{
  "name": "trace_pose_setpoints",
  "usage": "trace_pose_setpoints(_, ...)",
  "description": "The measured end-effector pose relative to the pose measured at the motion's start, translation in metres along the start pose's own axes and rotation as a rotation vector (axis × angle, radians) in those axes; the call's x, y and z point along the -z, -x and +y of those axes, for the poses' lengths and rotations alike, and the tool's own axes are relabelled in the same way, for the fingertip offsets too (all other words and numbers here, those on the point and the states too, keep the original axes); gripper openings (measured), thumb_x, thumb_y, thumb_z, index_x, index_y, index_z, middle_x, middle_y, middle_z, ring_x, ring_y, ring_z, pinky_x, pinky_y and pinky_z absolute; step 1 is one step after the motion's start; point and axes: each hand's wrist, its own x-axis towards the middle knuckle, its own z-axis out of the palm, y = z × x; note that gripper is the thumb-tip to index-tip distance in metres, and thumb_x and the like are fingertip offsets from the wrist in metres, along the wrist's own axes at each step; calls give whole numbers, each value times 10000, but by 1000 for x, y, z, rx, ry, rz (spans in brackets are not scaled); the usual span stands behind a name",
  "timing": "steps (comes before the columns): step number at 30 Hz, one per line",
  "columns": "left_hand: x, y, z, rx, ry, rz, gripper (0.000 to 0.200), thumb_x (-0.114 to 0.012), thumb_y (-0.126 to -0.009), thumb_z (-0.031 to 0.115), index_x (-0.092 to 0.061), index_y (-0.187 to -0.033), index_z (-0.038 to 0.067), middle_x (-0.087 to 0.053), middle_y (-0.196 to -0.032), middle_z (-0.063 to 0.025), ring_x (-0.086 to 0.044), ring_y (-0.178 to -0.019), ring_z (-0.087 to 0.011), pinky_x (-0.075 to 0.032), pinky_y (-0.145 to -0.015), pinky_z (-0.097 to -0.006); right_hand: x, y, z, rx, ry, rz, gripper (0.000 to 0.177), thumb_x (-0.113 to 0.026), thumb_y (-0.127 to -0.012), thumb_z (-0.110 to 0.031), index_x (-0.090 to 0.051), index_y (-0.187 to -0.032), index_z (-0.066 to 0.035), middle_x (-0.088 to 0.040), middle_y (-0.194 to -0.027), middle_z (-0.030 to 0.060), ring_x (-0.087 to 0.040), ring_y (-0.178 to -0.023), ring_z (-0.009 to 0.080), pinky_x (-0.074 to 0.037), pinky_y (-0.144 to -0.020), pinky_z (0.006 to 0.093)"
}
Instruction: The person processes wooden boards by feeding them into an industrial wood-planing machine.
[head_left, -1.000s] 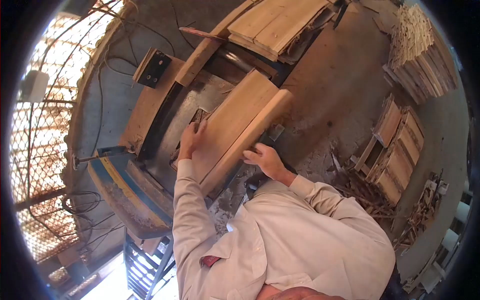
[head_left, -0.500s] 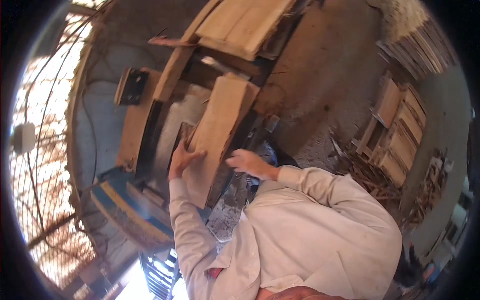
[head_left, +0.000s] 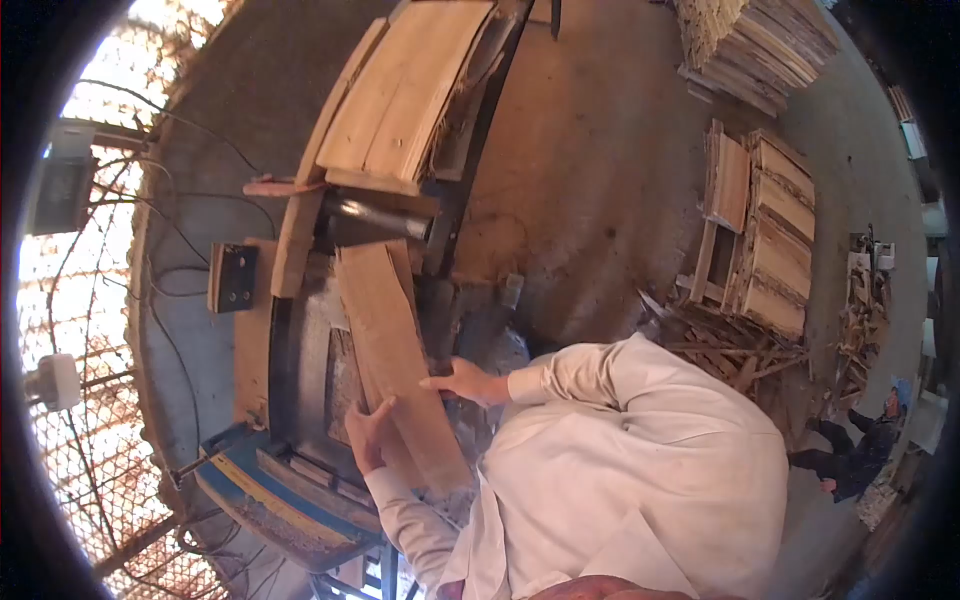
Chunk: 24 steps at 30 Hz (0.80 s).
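Grips plank (head_left: 385,330) with left hand (head_left: 368,435) at the near left edge, thumb up over the face, fingers curled under and mostly hidden. Left arm bent sharply, sleeve coming up from the bottom of frame. Lays right hand (head_left: 460,382) flat on the plank's right edge, fingers straight and pointing across the wood, closed round nothing. Right arm folded, elbow out to the right. Both hands close together on the near third of the plank, left one lower in frame.

Plank lengthwise on dark machine bed (head_left: 300,370), far end up by the roller (head_left: 375,220), near end reaching out over the bed toward the body. Can't tell whether flat down or lifted a little at the near end.

Can't see left fingertips or plank underside. Near end of plank hard to separate from the shirt. Board stack (head_left: 410,90) cut off at top edge, slat pile (head_left: 760,40) cut at top right. Heavy fisheye warp, black rim all round. Another person (head_left: 860,450) tiny at far right, hands too small to read. Crates (head_left: 770,240) and scrap (head_left: 730,360) on floor at right, well apart from the plank.
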Motion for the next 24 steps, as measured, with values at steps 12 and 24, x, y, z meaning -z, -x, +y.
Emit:
trace_pose_setpoints(12, -34, 138, 95, -136, -8, 334, 572, -926, -695, 312, -694, -1054, -68, -748, -993, -198, -727, -881, -285, -565, -785, -394, 50, 85, -34, -22, 35, -354, 821, -806, -903, -208, -363, -1574, -43, -470, -1560, 90, -429, -1440, 223, -359, -1191, 393)
trace_pose_setpoints(24, -149, 133, 287, -660, 407, 123, 637, -957, -680, 304, -655, -1135, -24, -742, -995, -168, -726, -917, -255, -564, -832, -377, 156, 237, -167, 554, -4, 3, 656, -816, -845, -115, -517, -1426, -54, -670, -1271, 51, -628, -1195, 179, -485, -1039, 357)
